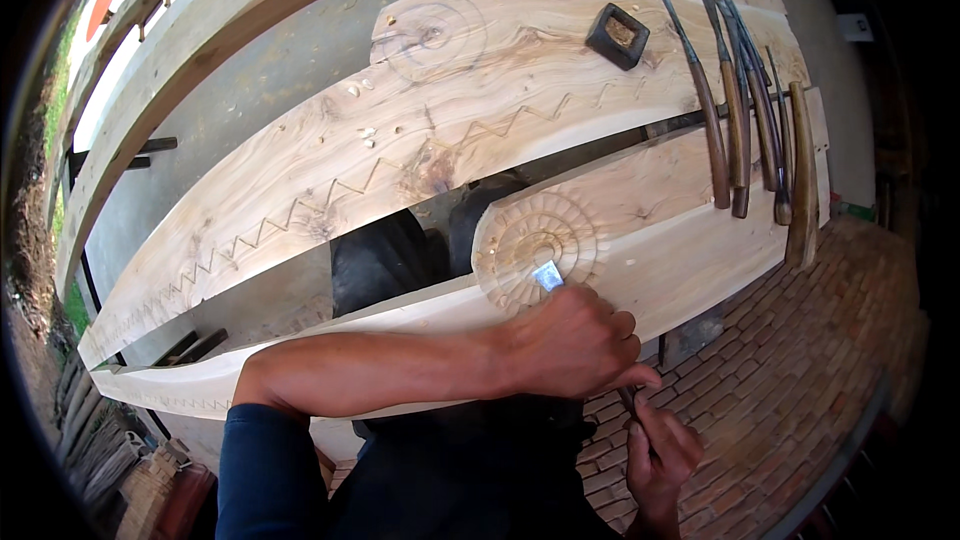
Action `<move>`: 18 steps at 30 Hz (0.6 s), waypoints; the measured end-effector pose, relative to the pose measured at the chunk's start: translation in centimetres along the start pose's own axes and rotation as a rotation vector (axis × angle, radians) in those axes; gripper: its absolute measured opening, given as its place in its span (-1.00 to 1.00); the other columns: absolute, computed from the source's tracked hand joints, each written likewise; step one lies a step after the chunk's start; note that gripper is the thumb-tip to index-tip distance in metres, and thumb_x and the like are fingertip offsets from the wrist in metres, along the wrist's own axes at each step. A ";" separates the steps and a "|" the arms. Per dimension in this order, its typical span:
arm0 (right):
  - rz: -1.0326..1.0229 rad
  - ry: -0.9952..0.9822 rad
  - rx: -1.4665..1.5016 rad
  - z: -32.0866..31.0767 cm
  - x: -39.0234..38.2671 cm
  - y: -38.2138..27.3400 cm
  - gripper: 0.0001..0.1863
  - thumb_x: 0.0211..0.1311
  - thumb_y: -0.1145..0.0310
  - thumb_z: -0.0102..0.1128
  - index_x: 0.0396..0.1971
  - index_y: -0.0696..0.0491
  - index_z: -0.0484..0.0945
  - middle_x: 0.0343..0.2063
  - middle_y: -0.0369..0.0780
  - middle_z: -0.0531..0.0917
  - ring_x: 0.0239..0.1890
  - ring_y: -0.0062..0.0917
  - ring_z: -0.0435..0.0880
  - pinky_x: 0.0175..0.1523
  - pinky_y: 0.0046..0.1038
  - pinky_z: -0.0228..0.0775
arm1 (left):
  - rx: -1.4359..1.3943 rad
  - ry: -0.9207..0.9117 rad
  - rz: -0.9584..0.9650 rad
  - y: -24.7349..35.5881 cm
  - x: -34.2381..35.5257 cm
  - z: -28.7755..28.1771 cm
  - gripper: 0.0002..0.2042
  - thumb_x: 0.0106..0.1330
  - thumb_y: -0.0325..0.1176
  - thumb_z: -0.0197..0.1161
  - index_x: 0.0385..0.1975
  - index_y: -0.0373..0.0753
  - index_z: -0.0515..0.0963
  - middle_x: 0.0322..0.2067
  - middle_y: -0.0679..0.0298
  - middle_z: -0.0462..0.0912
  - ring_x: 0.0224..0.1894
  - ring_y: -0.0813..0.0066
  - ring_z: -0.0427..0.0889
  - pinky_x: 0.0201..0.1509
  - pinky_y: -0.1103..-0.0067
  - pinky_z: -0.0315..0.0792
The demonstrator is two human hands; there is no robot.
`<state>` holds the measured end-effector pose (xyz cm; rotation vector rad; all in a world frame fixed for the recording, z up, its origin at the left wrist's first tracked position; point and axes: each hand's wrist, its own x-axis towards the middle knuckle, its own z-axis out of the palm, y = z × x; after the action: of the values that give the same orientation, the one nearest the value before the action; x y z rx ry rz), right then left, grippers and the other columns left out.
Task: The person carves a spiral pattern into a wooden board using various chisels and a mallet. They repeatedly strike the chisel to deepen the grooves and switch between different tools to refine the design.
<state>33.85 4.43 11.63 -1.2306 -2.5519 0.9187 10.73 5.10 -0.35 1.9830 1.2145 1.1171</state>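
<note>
My left hand [575,340] reaches across from the lower left, its fingers wrapped round a chisel whose broad, shiny blade [548,276] sticks out past the knuckles. The blade lies over the carved rosette [520,230], a set of rings with a notched rim at the rounded end of the nearer wooden board [690,280]. Below and to the right, my right hand [665,452] is closed round the rear of the chisel's handle. Most of the handle is hidden by the left hand. I cannot tell whether the edge touches the wood.
A second long board [330,155] lies beyond, with a carved zigzag line and wood chips. Several wood-handled chisels [738,130], a wooden mallet-like stick [803,180] and a dark square box [617,36] rest at the right. Curved timber [190,60] stands left; brick paving [760,380] lies below.
</note>
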 end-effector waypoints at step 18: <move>0.030 0.034 0.058 1.0 0.4 0.3 -0.62 0.21 0.74 0.30 0.05 0.30 0.75 -0.43 -0.05 0.73 -0.50 -0.36 0.72 -0.32 -0.43 0.53 | 0.004 0.083 -0.083 -0.1 0.2 0.4 -0.46 0.49 -0.01 0.38 -0.72 -0.22 0.56 -0.70 0.26 0.43 -0.68 0.26 0.52 -0.58 0.33 0.41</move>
<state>33.35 4.38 10.61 -1.2608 -2.4694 0.9626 11.11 5.34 -0.51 1.8881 1.3299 1.1660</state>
